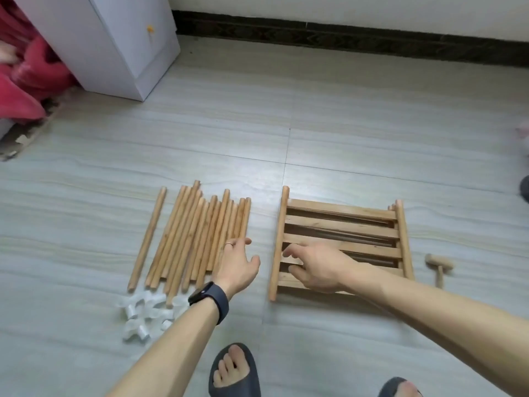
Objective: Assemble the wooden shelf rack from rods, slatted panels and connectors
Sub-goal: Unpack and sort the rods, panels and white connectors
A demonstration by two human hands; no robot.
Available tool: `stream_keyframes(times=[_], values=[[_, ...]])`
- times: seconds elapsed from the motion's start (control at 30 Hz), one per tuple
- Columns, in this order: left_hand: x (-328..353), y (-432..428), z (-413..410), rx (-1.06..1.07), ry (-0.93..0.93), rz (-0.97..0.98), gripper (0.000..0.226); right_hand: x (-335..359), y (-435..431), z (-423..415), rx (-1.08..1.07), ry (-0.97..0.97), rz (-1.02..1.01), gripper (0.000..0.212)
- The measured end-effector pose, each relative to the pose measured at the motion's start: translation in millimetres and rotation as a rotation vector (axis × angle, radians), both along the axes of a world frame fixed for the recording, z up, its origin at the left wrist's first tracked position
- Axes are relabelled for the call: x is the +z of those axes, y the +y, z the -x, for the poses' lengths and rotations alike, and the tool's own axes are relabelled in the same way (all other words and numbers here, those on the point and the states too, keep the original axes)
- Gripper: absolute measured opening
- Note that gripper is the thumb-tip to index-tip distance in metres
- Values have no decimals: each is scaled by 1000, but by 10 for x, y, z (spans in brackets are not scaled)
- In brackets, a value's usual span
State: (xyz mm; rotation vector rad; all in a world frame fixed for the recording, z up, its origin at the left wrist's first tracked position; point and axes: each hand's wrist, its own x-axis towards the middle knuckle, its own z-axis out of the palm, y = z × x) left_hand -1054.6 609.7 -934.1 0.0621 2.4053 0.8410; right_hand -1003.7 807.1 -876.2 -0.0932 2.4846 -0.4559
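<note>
Several wooden rods (189, 236) lie side by side on the floor, left of centre. A pile of white plastic connectors (144, 310) sits at their near ends. A stack of slatted wooden panels (343, 242) lies to the right. My left hand (239, 263), with a ring and a dark wristwatch, hovers over the rods' right edge, its fingers relaxed and holding nothing. My right hand (312, 266) reaches over the near left part of the top panel, fingers spread and slightly bent, touching or just above the slats; I cannot tell which.
A small wooden mallet (439, 266) lies right of the panels. A white cabinet (114, 38) and red fabric (25, 73) stand at the far left. A dark skirting (343, 38) runs along the wall. My feet in dark slippers (234, 371) are at the bottom.
</note>
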Motion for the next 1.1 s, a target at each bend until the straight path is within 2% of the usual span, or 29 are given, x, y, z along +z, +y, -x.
stream_keyframes(times=[0.07,0.2,0.27,0.33,0.47,0.6,0.8,0.93,1.1], values=[[-2,315,24,-80,-52,-6,54,-103,487,-222,-234,39,13,43],[-131,673,45,-114,-144,50,70,-459,1247,-798,-871,165,21,54],[-236,768,70,-103,-187,51,68,-672,1505,-1038,-1136,169,39,62],[-322,843,108,-64,-210,36,58,-862,1655,-1190,-1282,127,123,69],[-432,940,148,26,-208,0,48,-1102,1711,-1297,-1237,46,212,54],[-453,1108,195,0,-223,-29,44,-1217,1812,-1363,-1239,73,134,43],[-414,1706,202,-132,-230,-18,51,-1235,2166,-1796,-1232,84,-72,53],[-444,2155,108,-227,-223,0,51,-1279,2375,-2136,-1406,106,157,54],[-472,2614,-227,-388,-233,29,57,-1281,2446,-2723,-1654,100,185,59]])
